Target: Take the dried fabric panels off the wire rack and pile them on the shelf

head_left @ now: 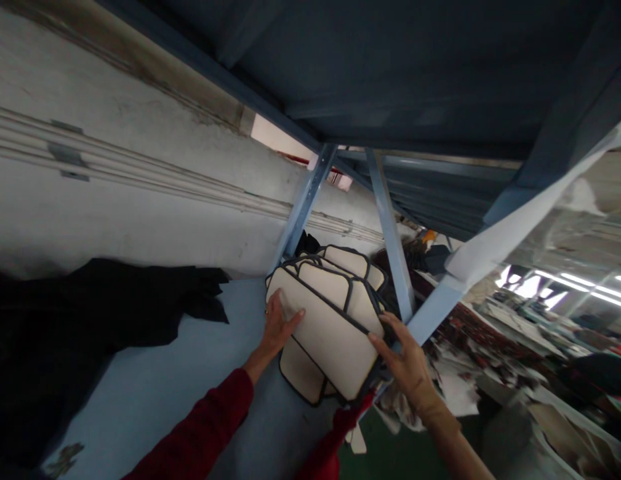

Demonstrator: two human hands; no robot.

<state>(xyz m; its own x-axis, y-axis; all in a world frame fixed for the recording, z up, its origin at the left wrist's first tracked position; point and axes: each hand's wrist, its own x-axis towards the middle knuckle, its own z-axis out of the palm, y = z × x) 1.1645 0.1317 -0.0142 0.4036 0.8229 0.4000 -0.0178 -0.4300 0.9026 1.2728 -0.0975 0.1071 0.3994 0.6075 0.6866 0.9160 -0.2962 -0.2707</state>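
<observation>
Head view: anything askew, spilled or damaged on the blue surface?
Yes: the cream panels lie at mixed angles, overlapping rather than squared up. Also, a brownish patch breaks the blue surface at lower left; stain, wear or scrap, can't tell.

Black fabric point(115, 310) lies on the blue shelf point(155, 380) beside a pale wall point(50, 220) carrying thin pipes point(140, 170), while lit tubes point(577, 281) glow at far right.

The left hand point(278, 328) touches a pale, dark-edged panel point(330, 343) at its nine o'clock, the right hand point(409, 360) at three; black fabric point(110, 313) lies farther toward nine.
</observation>
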